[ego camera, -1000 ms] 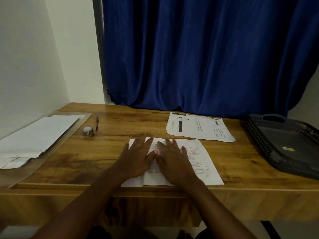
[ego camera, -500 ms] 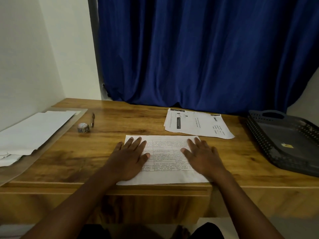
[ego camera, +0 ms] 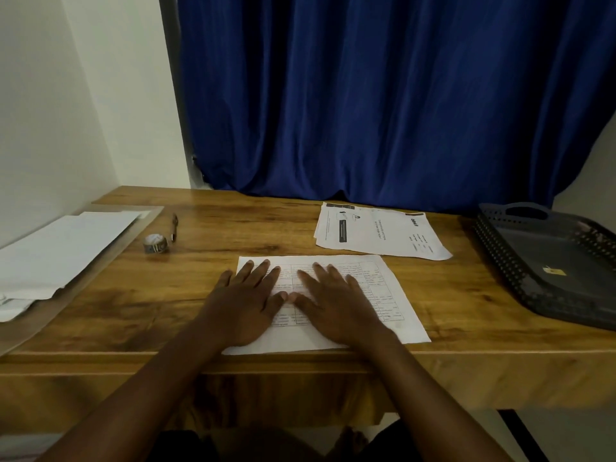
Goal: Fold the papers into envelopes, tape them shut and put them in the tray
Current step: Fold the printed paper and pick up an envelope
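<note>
A printed sheet of paper (ego camera: 393,295) lies flat at the front edge of the wooden desk (ego camera: 466,295). My left hand (ego camera: 246,305) and my right hand (ego camera: 336,305) both press flat on it with fingers straight, thumbs almost touching at the middle. A small stack of printed papers (ego camera: 380,231) lies behind it. The dark plastic tray (ego camera: 546,261) stands at the right end of the desk with a small yellow scrap in it. A small roll of tape (ego camera: 155,244) sits to the left.
A pen (ego camera: 174,225) lies just behind the tape roll. White sheets (ego camera: 63,248) rest on a lower surface at the far left. A blue curtain (ego camera: 383,95) hangs behind the desk, and a white wall stands to the left.
My hands were together, spread apart to the sheet's sides, and have now come back together at its middle, pressing flat.
</note>
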Demonstrator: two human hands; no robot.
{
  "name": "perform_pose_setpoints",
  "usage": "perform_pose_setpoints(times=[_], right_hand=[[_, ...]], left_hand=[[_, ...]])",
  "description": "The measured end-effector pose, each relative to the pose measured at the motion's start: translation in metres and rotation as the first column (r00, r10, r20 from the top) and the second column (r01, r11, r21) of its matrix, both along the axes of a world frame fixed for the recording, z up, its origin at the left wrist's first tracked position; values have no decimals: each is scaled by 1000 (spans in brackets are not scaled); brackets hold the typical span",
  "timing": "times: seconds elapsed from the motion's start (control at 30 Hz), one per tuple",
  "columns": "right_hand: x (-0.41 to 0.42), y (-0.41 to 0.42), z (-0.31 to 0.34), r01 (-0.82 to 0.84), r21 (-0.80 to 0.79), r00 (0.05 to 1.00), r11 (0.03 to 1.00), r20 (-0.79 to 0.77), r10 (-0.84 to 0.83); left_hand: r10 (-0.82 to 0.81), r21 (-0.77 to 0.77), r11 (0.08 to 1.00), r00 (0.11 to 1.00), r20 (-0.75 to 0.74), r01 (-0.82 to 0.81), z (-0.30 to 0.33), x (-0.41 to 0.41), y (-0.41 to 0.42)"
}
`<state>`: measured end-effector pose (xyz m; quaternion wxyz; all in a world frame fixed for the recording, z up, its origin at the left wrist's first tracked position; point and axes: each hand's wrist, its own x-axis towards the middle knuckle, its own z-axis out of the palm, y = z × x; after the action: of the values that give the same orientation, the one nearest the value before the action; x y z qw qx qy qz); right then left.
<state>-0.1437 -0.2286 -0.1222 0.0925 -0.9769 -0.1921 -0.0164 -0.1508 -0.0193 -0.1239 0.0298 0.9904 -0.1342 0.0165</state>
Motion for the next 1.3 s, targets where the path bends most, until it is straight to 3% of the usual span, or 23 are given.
perform_pose_setpoints(times=[0.27, 0.53, 0.67, 0.77, 0.9, 1.0, 1.1, 1.2, 1.3], right_hand=[[15, -87, 5, 335, -15, 941, 942, -33, -335], [7, -93, 2, 523, 175, 830, 834, 120, -545], [3, -92, 4, 491, 206, 844, 846, 128, -521], [4, -94, 4, 454, 359, 851, 815, 98, -517], [6, -97, 11, 331, 718, 905, 612, -57, -422], [3, -106, 23, 316, 801, 922, 509, -133, -364], [-10, -116, 31, 346, 844, 937, 411, -291, -192], [-32, -122, 32, 357, 845, 933, 398, -344, -107], [-51, -124, 31, 343, 810, 938, 476, -324, -125]], left_hand=[[0, -8, 1000, 1000, 6, 0, -2, 1, 1], [9, -32, 999, 1000, 18, -9, -3, -2, 0], [15, -15, 1000, 1000, 25, -15, -5, 0, 0], [17, -5, 1000, 999, 29, -16, -6, 0, -1], [15, -4, 1000, 999, 28, -15, -5, 0, -1], [16, -13, 1000, 999, 28, -16, -5, -1, -1], [27, -38, 999, 999, 22, -26, -5, -1, -1], [38, -91, 995, 999, 24, -36, -5, -1, 0], [82, -99, 992, 996, 23, -79, -4, -3, -1]])
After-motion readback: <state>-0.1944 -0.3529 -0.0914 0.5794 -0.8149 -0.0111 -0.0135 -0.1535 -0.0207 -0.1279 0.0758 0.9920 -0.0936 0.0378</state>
